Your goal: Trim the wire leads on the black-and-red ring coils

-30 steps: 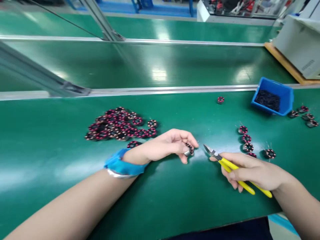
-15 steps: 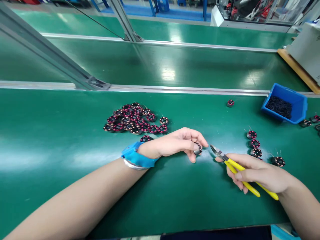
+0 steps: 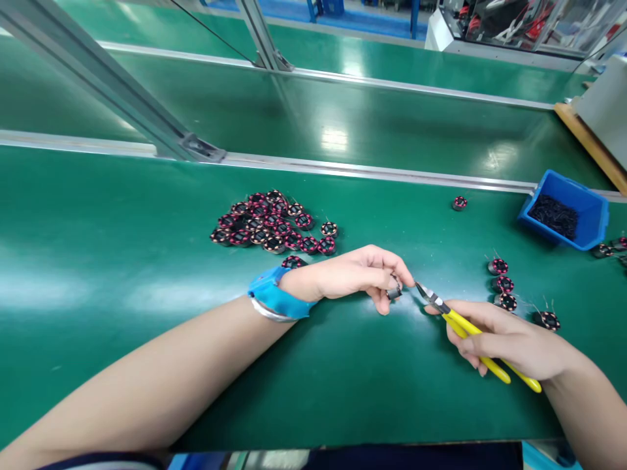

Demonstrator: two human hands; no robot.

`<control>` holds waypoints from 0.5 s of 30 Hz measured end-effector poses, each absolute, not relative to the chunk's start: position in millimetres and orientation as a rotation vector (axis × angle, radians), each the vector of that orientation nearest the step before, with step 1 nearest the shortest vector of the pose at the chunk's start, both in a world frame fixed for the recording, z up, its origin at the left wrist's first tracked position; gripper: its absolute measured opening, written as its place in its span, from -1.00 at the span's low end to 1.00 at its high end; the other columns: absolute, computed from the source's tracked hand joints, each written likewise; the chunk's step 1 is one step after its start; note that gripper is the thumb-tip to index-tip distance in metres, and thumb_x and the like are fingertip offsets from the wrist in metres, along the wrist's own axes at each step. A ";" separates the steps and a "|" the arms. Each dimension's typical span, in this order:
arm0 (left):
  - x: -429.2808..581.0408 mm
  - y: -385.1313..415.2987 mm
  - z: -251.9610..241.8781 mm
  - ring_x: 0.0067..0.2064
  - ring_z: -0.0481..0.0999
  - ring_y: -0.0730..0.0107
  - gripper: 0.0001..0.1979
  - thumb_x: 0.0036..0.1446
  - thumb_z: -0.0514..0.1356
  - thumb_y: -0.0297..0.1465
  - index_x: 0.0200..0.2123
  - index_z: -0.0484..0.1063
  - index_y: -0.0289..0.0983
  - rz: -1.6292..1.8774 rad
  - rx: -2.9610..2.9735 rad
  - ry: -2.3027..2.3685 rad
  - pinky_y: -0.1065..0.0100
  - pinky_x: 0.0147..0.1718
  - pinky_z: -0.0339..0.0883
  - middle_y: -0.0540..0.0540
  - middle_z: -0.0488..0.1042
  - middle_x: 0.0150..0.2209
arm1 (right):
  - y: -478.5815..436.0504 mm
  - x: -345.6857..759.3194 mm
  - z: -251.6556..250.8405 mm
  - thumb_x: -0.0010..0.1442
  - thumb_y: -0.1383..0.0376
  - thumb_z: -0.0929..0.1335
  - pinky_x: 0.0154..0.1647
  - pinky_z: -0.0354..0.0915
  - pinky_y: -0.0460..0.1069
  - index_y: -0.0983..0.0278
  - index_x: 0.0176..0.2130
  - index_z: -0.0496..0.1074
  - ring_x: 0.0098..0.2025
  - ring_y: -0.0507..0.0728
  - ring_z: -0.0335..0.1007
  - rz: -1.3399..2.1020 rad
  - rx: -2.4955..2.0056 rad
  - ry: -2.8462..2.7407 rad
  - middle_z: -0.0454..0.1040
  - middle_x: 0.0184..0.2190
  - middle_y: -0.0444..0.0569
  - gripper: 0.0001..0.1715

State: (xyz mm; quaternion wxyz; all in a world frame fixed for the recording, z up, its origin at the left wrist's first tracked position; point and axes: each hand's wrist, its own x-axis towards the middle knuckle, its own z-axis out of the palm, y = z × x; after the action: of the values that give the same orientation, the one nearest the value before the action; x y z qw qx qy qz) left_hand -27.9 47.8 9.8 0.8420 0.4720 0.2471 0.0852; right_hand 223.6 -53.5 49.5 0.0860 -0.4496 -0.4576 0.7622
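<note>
Now left hand (image 3: 357, 277) pinches a stator (image 3: 394, 289) over the mat (image 3: 343, 385); right hand (image 3: 512, 343) grips cutters (image 3: 455, 321), tips beside it.
Probably light and stiff, fine wires fragile: hold by the rim.

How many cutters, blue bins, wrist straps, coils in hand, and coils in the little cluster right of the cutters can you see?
Yellow-handled cutters: 1
Blue bin: 1
Blue wrist strap: 1
Held coil, in the left hand: 1
Cluster coils in plain view: 4
Total: 8
</note>
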 end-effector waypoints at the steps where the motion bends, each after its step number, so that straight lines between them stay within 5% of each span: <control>1: -27.9 47.9 9.8 -0.51 0.57 0.47 -0.74 -0.07 0.30 -0.43 -0.25 0.52 -0.37 0.179 1.000 0.523 0.53 -0.47 0.46 -0.01 0.51 -0.48 | -53.4 223.5 49.5 0.16 0.43 0.24 -0.42 0.29 -0.11 0.25 -0.21 0.30 -0.41 -0.02 0.26 2.270 -1.343 -1.370 0.23 -0.37 -0.14 -0.83; 15: -28.2 47.3 10.0 -0.50 0.56 0.48 -0.75 -0.04 0.29 -0.44 -0.23 0.52 -0.37 0.187 0.979 0.511 0.51 -0.47 0.48 -0.02 0.51 -0.48 | -55.9 220.4 50.2 0.22 0.34 0.23 -0.47 0.29 -0.14 0.28 -0.23 0.31 -0.45 -0.05 0.20 2.161 -1.373 -1.511 0.21 -0.38 -0.13 -0.90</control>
State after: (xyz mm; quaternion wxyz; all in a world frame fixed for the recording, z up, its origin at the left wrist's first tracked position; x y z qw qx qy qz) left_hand -28.2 47.3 10.0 0.8473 0.4643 0.2424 0.0885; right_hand 220.4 -55.9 50.2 0.0843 -0.4602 -0.5065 0.7243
